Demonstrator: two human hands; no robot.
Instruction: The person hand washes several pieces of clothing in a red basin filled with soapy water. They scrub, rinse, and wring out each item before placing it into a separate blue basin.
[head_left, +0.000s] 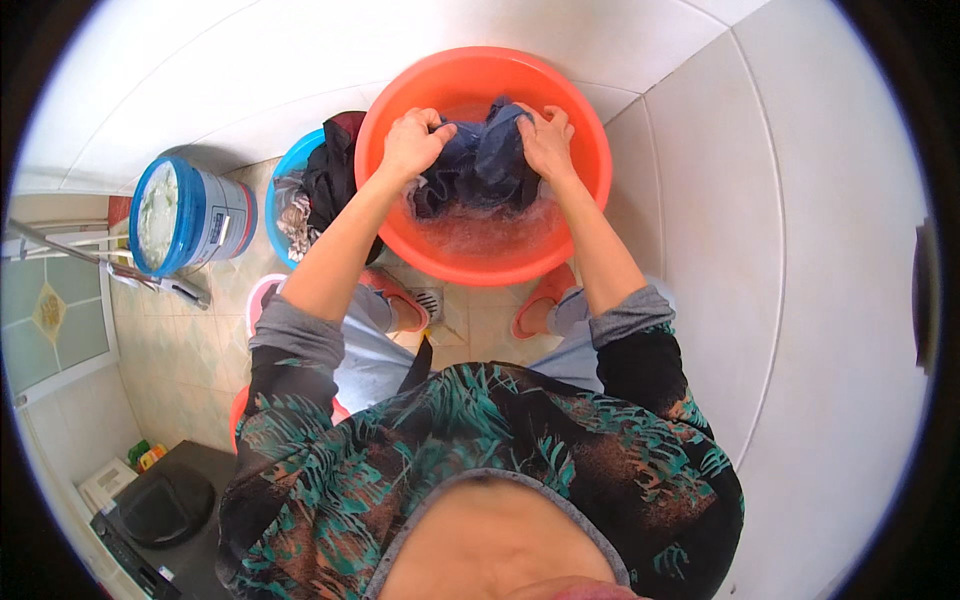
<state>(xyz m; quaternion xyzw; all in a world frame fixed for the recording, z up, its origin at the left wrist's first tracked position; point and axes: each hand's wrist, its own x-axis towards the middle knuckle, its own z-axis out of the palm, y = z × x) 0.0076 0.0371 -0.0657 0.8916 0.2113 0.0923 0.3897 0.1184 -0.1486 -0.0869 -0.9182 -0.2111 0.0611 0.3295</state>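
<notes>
A large orange-red plastic basin (484, 276) with sudsy water in it stands before me. Over the water, a wet dark blue garment (480, 169) is stretched between my hands, its lower part down in the water. My left hand (412, 142) pinches its left upper edge between thumb and fingers. On the other side my right hand (546, 141) grips the upper right part, where the cloth is bunched. Some whitish cloth or foam shows at the garment's left side; which of the two I cannot tell.
Left of the basin, a blue basin (277, 232) holds a black garment (330, 180) and patterned cloth. Further left stands a lidded bucket (214, 217) beside a metal pole (67, 251). Tiled walls rise behind and to the right. A floor drain (429, 302) lies between my red slippers (545, 298).
</notes>
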